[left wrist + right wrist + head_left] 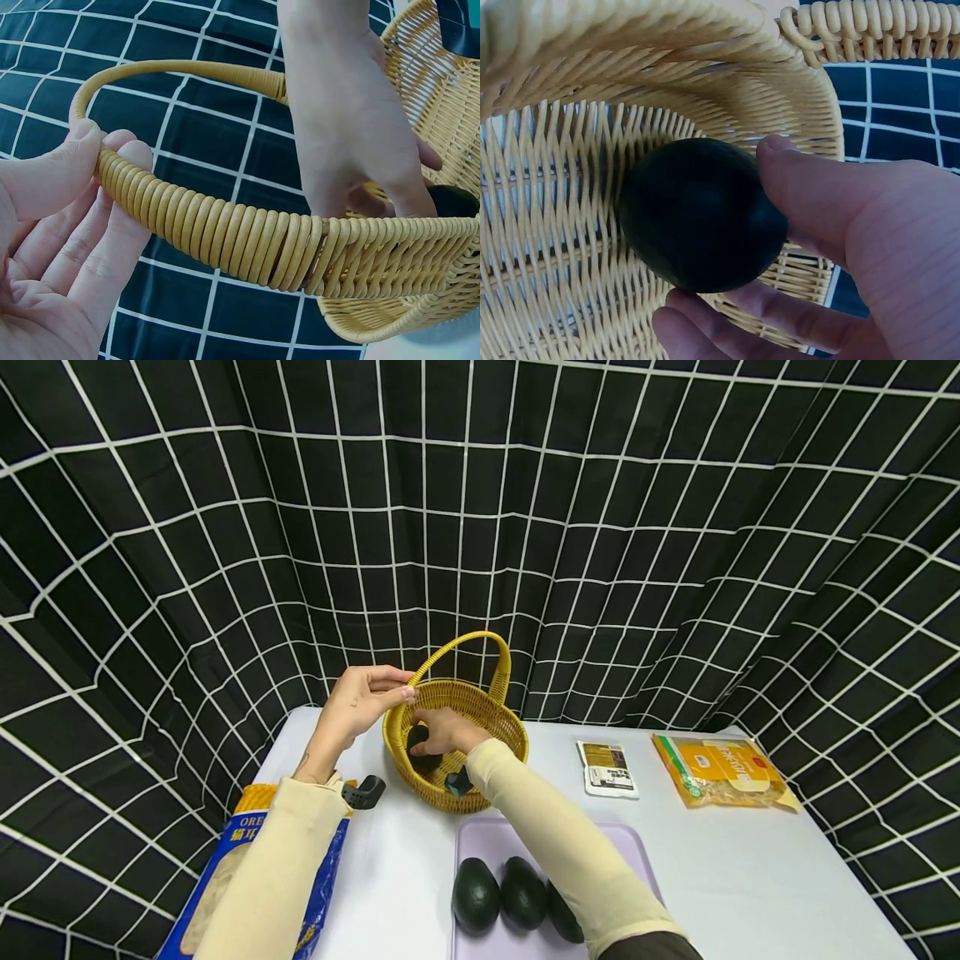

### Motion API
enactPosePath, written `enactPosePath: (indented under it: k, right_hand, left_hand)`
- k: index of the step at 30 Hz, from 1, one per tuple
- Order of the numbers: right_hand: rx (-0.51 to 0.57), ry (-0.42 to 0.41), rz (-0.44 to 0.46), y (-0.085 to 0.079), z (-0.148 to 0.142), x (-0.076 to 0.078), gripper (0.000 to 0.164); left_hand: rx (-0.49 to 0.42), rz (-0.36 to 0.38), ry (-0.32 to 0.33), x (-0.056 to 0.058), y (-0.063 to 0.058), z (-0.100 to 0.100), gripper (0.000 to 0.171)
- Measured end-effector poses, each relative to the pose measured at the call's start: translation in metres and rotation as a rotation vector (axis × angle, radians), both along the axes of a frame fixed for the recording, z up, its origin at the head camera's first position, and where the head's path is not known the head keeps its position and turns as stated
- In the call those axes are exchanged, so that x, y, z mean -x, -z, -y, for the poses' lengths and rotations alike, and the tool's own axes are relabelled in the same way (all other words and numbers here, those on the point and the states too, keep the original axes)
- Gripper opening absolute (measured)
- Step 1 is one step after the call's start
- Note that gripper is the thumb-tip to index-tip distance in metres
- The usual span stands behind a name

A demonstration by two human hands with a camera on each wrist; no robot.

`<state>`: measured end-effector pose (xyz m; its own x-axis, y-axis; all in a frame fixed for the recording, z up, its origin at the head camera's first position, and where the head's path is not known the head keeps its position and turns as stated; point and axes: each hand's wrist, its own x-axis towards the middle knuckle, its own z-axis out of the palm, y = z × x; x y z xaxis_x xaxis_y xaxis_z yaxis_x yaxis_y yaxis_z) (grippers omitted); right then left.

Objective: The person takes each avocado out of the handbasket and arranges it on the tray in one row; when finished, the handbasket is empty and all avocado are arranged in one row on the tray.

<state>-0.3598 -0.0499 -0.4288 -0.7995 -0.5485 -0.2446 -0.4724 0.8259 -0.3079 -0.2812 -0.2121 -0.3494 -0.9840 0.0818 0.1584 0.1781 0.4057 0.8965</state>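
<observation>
A yellow wicker basket [491, 714] with an arched handle [202, 221] stands on the white table. My left hand [360, 700] pinches that handle between thumb and fingers, at its left side. Reaching inside the basket, my right hand [448, 732] holds a dark green avocado [701, 214]. Thumb and fingers lie on opposite sides of the fruit, which is low against the woven bottom or wall; whether it touches cannot be told. On a pale purple tray [626, 843] in front of the basket lie more dark avocados [476, 896], partly covered by my right forearm.
A blue and yellow bag [330, 852] lies at the left under my left forearm. Right of the basket are a small white-and-brown packet [607, 770] and an orange food package [723, 770]. A black curtain with white grid lines [465, 527] surrounds the table.
</observation>
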Motion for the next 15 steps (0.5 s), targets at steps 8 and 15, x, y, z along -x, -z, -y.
enactPosePath:
  k: [8,15]
  right_hand:
    - [-0.003,-0.01,0.013,0.0037,-0.0023,-0.0002,0.053]
    - [0.001,-0.039,-0.003,0.0092,-0.0019,0.001,0.052]
  left_hand:
    - [-0.005,-0.01,0.0,0.0,0.0006,-0.0007,0.029]
    - [-0.013,-0.009,-0.001,0.0001,0.0008,-0.0006,0.029]
